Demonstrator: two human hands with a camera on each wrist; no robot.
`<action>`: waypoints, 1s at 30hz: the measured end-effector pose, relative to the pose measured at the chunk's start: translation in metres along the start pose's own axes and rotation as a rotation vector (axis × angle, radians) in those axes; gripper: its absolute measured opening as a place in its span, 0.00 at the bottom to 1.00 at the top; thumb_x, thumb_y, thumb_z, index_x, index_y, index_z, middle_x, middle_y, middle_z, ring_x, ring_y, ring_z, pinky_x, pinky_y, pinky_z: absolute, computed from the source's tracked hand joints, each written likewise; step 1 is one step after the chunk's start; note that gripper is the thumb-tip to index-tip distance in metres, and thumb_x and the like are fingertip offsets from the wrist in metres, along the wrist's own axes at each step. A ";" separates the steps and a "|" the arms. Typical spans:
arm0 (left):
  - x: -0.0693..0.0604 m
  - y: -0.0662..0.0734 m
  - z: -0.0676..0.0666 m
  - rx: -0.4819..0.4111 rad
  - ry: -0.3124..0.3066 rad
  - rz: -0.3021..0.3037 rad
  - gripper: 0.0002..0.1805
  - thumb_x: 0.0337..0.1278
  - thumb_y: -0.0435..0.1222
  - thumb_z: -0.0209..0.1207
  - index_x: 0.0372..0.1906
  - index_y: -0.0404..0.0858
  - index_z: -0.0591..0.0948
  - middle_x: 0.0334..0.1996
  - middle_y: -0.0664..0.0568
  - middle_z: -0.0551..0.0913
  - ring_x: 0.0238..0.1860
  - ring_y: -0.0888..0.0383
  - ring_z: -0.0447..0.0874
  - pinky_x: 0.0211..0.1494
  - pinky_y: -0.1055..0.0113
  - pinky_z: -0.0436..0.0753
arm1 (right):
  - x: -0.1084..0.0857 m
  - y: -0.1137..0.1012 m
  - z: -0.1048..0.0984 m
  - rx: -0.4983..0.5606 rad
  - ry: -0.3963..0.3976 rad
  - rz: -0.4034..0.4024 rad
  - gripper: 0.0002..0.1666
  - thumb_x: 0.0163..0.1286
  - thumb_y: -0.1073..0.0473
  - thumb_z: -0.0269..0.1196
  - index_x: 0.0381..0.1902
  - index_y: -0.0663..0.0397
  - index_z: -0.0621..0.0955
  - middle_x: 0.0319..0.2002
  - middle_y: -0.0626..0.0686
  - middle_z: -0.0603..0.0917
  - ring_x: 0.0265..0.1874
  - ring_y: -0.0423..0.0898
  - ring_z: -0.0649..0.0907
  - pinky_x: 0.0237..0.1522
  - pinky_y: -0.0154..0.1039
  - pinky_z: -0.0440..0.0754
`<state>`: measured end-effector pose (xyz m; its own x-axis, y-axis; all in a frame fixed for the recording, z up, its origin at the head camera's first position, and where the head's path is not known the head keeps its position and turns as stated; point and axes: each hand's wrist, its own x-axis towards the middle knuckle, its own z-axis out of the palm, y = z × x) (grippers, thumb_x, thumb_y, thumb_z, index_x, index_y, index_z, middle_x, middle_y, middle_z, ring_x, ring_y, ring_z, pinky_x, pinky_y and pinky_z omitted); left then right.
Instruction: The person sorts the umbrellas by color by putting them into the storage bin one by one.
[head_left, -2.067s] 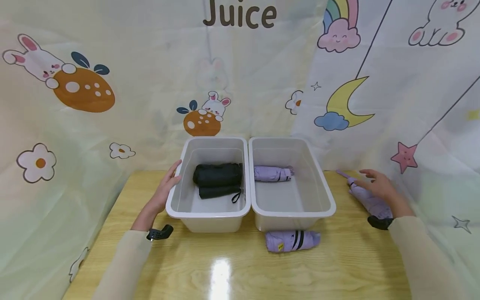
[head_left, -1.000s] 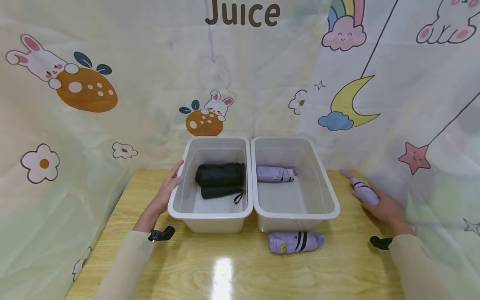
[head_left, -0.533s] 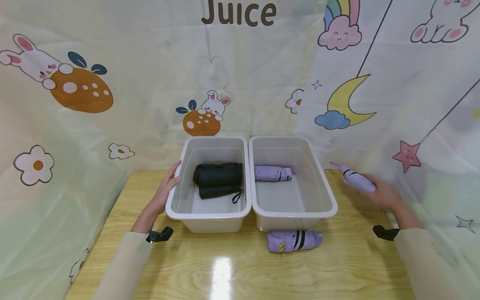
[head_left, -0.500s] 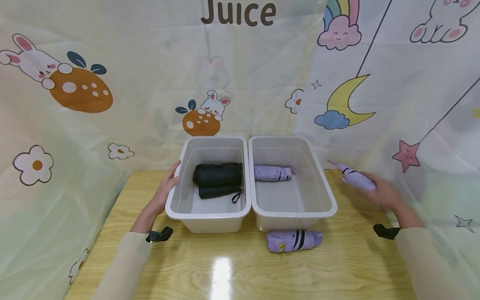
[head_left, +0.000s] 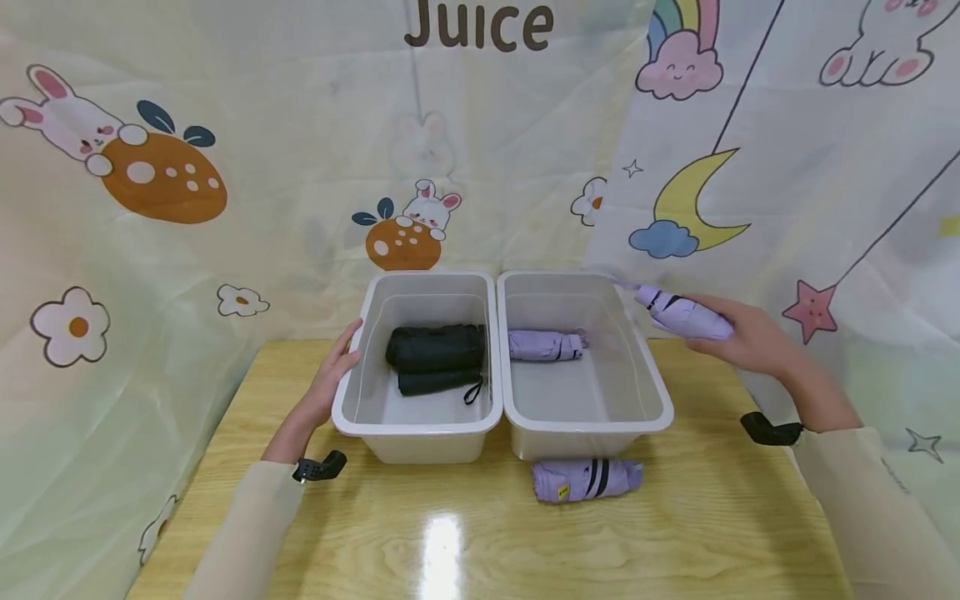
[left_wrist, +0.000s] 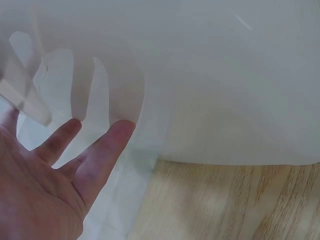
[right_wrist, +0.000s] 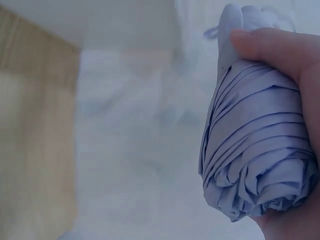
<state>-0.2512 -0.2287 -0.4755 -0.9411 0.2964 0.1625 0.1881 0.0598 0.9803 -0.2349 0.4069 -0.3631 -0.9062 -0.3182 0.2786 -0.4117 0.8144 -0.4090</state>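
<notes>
My right hand (head_left: 750,333) grips a folded purple umbrella (head_left: 686,317), held above the table by the right side of the right white bin (head_left: 660,400). Its strap end points left over that bin's rim; the right wrist view shows the pleated end of the purple umbrella (right_wrist: 255,135) close up. Another purple umbrella (head_left: 546,345) lies inside the right bin. With fairly straight fingers, my left hand (head_left: 330,379) touches the outer left side of the left white bin (head_left: 341,417). Two black folded umbrellas (head_left: 435,348) lie in the left bin. In the left wrist view, fingertips (left_wrist: 122,127) meet its wall.
A third purple umbrella (head_left: 585,481) with black bands lies on the wooden table (head_left: 360,533) in front of the right bin. The bins stand side by side. A printed cloth (head_left: 300,167) hangs behind and along both sides.
My right hand has taken hold of the purple umbrella at the table's right side, lifted it and moved it left towards the right bin. My left hand stays at the left bin.
</notes>
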 end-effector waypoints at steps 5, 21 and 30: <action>0.000 0.000 0.000 -0.001 -0.003 0.000 0.30 0.78 0.42 0.38 0.79 0.50 0.46 0.75 0.42 0.51 0.66 0.35 0.60 0.53 0.53 0.76 | 0.022 -0.036 -0.001 0.009 -0.026 -0.081 0.40 0.56 0.57 0.74 0.67 0.51 0.73 0.52 0.58 0.80 0.42 0.54 0.79 0.39 0.55 0.76; 0.000 0.000 -0.003 0.002 0.010 -0.009 0.31 0.77 0.43 0.39 0.79 0.51 0.46 0.75 0.43 0.50 0.66 0.36 0.60 0.49 0.63 0.77 | 0.094 -0.077 0.056 -0.041 -0.133 -0.369 0.34 0.52 0.58 0.72 0.60 0.48 0.79 0.46 0.48 0.84 0.35 0.45 0.78 0.37 0.46 0.74; 0.000 0.000 0.000 0.004 0.003 -0.011 0.31 0.78 0.43 0.39 0.79 0.52 0.46 0.75 0.44 0.48 0.66 0.36 0.60 0.53 0.54 0.75 | 0.112 -0.071 0.093 -0.073 -0.210 -0.359 0.36 0.50 0.55 0.72 0.61 0.46 0.79 0.48 0.48 0.84 0.39 0.47 0.76 0.40 0.47 0.67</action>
<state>-0.2514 -0.2292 -0.4756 -0.9440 0.2924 0.1525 0.1791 0.0663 0.9816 -0.3166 0.2685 -0.3838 -0.7096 -0.6740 0.2055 -0.7038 0.6637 -0.2532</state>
